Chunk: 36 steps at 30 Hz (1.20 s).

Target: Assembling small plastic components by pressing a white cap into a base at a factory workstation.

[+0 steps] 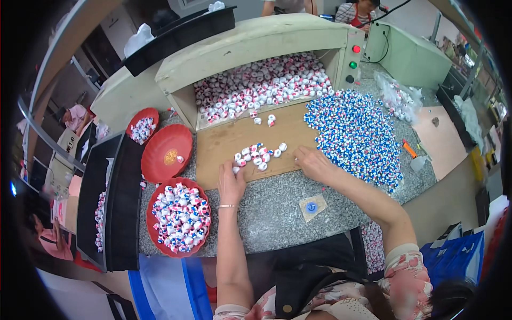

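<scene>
My left hand (231, 183) rests palm down on the brown board (224, 140), fingertips touching the near edge of a small cluster of red-and-white wrapped candies (258, 154). My right hand (312, 162) lies flat on the board's right edge, between that cluster and a big heap of blue-and-white wrapped candies (356, 136). Neither hand visibly grips anything. More red-and-white candies (261, 86) fill the open cream-coloured machine box (250, 42) behind the board.
Three red plates stand at the left: one full of mixed candies (180, 216), one nearly bare (166, 152), one small with a few candies (142, 127). Black trays (101, 202) line the left edge. A bag of candies (397, 98) lies at the right. Other people work around.
</scene>
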Tool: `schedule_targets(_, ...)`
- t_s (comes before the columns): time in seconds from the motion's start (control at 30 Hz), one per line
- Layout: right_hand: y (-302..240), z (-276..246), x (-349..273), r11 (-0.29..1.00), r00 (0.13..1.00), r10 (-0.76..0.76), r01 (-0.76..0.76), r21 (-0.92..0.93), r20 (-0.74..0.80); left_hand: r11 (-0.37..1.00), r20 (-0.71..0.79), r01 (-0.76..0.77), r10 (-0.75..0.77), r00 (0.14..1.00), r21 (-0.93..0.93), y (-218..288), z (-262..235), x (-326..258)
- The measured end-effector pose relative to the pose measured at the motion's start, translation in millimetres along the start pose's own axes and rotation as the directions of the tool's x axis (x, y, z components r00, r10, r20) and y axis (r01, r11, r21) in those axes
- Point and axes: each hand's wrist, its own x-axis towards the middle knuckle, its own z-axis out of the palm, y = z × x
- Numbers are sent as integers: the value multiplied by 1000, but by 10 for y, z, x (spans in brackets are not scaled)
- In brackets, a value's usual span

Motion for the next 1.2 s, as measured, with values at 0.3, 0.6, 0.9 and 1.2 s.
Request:
schedule_targets(0.3, -298, -704, -1295, 814, 947, 321, -284, 506, 14, 258, 572, 574, -91, 815, -777, 675, -352, -923)
schedule_targets(0.6, -352, -657, -1698, 971, 977, 202, -209, 113, 72, 95, 626, 622, 28, 779, -777, 1035, -353, -1128)
schedule_targets(0.9, -273, -711, -1624, 975, 978, 162, -179, 133, 133, 212, 652, 678, -185, 735, -704, 813, -497, -1265)
schedule_targets(1.2, -658, -542, -946, 985, 973, -78, 42, 164, 218, 241, 525, 540, -128, 841, -806, 891, -402, -1295)
